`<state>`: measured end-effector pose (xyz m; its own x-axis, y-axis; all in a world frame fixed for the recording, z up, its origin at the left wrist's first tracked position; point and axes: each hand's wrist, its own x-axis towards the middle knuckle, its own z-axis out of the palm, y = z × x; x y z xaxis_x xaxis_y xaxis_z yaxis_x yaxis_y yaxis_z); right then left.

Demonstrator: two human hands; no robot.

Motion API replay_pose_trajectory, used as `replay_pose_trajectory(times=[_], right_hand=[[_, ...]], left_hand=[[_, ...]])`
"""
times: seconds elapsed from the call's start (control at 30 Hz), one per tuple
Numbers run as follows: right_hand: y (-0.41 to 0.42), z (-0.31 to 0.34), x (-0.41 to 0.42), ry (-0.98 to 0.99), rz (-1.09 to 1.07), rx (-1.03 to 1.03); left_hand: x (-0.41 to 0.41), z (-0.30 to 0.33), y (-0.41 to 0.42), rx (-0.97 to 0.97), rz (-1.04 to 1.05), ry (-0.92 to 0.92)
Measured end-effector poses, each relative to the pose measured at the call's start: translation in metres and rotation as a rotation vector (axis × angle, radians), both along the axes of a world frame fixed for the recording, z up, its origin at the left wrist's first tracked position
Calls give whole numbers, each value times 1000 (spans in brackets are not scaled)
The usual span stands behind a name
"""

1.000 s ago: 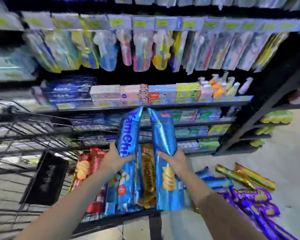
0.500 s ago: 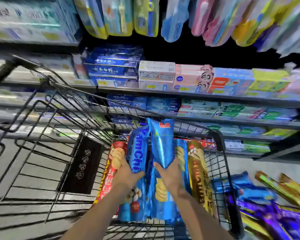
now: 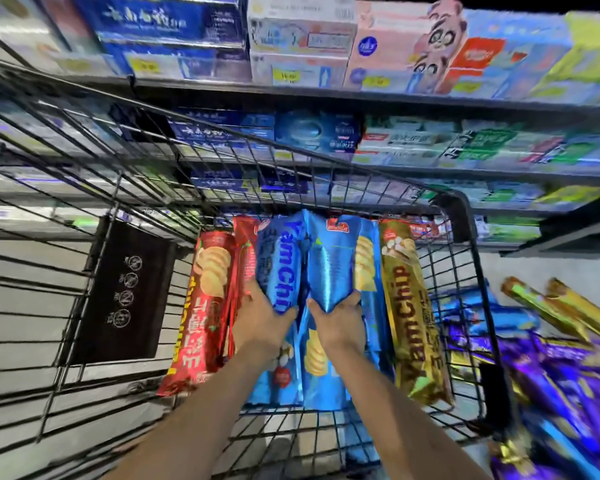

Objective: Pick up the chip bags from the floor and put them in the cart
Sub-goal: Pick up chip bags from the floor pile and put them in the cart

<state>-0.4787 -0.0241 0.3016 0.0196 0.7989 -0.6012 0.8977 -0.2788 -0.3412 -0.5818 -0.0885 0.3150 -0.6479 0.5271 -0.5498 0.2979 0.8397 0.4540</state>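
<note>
Both my hands reach down into the black wire cart [image 3: 478, 282]. My left hand [image 3: 262, 320] grips a long blue YamChip bag [image 3: 279, 268]. Just right of it, my right hand [image 3: 340, 323] grips a second blue chip bag [image 3: 329, 268]. The two bags lie side by side, low among the bags in the cart. A red chip bag [image 3: 201, 306] lies to their left and a gold YamChip bag [image 3: 409, 306] to their right. On the floor right of the cart lie purple chip bags [image 3: 565, 382], gold ones [image 3: 568, 306] and a blue one [image 3: 482, 310].
Store shelves [image 3: 326, 95] stacked with toothpaste boxes rise right behind the cart. A black panel with white symbols [image 3: 125, 292] hangs on the cart's inner wire wall at the left. Grey floor [image 3: 534, 268] shows at the right beside the shelf base.
My view has dropped and closed in on the cart. Both hands have lowered the two blue bags from above the rim down among the bags inside.
</note>
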Motion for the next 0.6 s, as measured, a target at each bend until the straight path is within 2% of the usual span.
replay_pose_trajectory(times=[0.2, 0.27, 0.5, 0.6], right_hand=[[-2, 4, 0, 26, -5, -74], [-7, 19, 5, -8, 54, -69], [17, 122, 45, -46, 490, 218], [39, 176, 84, -95, 547, 344]], left_hand=[[-3, 5, -7, 43, -61, -8], [-5, 20, -11, 46, -118, 21], [-24, 111, 18, -4, -635, 349], [-11, 166, 55, 13, -827, 493]])
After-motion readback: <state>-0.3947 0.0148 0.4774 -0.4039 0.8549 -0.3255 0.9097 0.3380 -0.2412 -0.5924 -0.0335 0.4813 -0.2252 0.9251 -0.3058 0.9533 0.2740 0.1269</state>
